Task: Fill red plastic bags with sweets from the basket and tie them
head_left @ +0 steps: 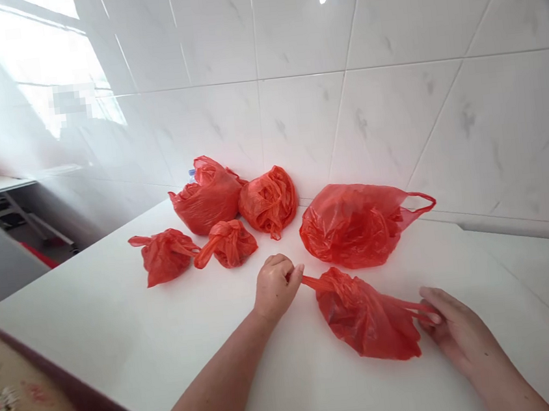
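A red plastic bag [365,320] lies on the white table between my two hands, with something inside that I cannot make out. My left hand [277,284] is closed on one of its handles, pulled out to the left. At the other end, the fingers of my right hand [451,324] pinch the second handle. Both handles look stretched outward from the gathered top. Just behind it rests a larger red plastic bag [355,226], its loop handle sticking out to the right.
Toward the back left sit two small knotted red bags [167,256] and two bigger bundled ones [268,199] near the tiled wall [305,124]. The white table [105,321] ends at the left, where a cardboard box [40,400] stands lower down.
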A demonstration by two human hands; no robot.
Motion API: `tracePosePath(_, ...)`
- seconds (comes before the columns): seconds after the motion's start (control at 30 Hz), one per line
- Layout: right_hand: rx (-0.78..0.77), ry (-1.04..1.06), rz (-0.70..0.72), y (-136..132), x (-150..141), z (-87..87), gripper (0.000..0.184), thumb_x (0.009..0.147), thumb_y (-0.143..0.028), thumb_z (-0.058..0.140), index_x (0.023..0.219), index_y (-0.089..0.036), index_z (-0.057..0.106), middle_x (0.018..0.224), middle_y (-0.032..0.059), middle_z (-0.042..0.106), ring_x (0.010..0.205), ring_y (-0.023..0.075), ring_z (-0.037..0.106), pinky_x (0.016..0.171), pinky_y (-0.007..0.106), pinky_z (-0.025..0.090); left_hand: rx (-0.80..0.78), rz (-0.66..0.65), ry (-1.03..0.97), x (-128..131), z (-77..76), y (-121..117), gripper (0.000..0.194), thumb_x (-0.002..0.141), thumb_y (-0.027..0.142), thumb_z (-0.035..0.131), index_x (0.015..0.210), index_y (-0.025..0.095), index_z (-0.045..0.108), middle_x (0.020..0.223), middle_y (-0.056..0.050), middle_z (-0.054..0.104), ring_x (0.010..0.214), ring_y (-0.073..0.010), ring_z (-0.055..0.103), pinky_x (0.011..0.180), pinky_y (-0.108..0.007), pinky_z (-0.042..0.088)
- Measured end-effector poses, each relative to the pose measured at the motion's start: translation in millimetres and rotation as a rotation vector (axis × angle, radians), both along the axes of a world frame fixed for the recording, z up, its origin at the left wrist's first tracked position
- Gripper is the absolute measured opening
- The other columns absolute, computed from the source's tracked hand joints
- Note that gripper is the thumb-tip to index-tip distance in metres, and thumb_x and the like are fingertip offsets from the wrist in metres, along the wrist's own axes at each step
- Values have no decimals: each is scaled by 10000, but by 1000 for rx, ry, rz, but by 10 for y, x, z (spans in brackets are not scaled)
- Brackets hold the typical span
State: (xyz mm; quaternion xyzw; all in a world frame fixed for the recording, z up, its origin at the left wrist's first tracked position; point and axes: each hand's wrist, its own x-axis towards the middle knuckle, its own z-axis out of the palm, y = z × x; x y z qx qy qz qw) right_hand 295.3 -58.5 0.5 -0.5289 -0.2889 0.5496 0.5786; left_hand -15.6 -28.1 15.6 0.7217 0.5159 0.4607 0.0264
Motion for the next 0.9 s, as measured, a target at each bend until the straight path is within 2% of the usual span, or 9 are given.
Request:
tracePosePath(0.1, -11, -88, 39, 2, -14, -58, 301, 626, -433, 765, 797, -230, 622, 653, -20, 549, 582, 107, 512, 509, 199, 477, 50, 2, -72, 48, 38, -64, 141, 846, 302, 528, 779, 185, 568, 902, -73, 598, 873, -190, 549, 778, -343, 449)
tracePosePath(0.13, -21, -130, 75, -4, -42, -73, 347, 630, -464, 752, 874, -247, 637, 773, 6, 613, 666, 141, 570, 550, 220, 504, 77, -24, -67, 80, 54, -98, 186, 816, 343, 578, 920, 189, 579, 1041, -104, 585, 984, -218, 534, 850, -379, 437)
tracePosePath(0.2, -27, -223, 187, -27, -138, -86, 432, 640, -504, 728, 993, -272, 638, 1002, 49, 647, 854, 218, 618, 646, 271, 537, 108, -141, 17, 169, 71, -173, 559, 712, 480, 677, 1172, 208, 513, 1266, -147, 486, 1159, -277, 450, 972, -449, 365)
tracePosePath(0.27, 4, -310, 321, -66, -264, -71, 454, 634, -502, 729, 1017, -272, 649, 1085, 65, 643, 969, 259, 603, 740, 302, 538, 98, -311, 140, 277, 53, -240, 821, 609, 596, 707, 1288, 223, 434, 1365, -155, 414, 1228, -315, 394, 1020, -481, 309)
tracePosePath(0.37, 46, -369, 481, -123, -419, -29, 419, 630, -487, 731, 978, -259, 681, 1098, 72, 652, 994, 277, 600, 799, 323, 528, 13, -489, 260, 405, -13, -292, 808, 655, 567, 686, 1332, 232, 398, 1334, -135, 474, 1169, -301, 468, 973, -442, 364)
tracePosePath(0.47, 60, -307, 506, -118, -428, -42, 397, 677, -467, 706, 1020, -270, 670, 1113, 69, 646, 982, 272, 607, 823, 342, 521, -99, -538, 333, 405, -22, -290, 426, 796, 375, 601, 1198, 250, 535, 1010, -55, 663, 888, -208, 606, 808, -331, 444)
tracePosePath(0.57, 40, -178, 442, -47, -322, -116, 386, 702, -471, 689, 1016, -248, 664, 1060, 87, 656, 939, 264, 615, 831, 369, 518, -181, -441, 345, 261, 88, -271, 212, 802, 280, 569, 1007, 251, 618, 810, -3, 669, 727, -162, 600, 647, -263, 430)
tracePosePath(0.7, 41, -183, 448, 12, -227, -167, 414, 727, -500, 665, 1038, -226, 647, 1007, 88, 657, 902, 226, 604, 817, 339, 511, -256, -128, 301, -65, 319, -266, 102, 725, 225, 581, 822, 229, 611, 750, 19, 629, 664, -139, 561, 576, -233, 396)
tracePosePath(0.9, 81, -210, 505, -30, -290, -91, 384, 784, -502, 612, 1042, -218, 629, 999, 63, 632, 892, 191, 578, 834, 335, 482, -178, 236, 253, -591, 572, -285, 160, 733, 219, 552, 882, 224, 609, 872, -1, 639, 785, -160, 583, 672, -254, 443)
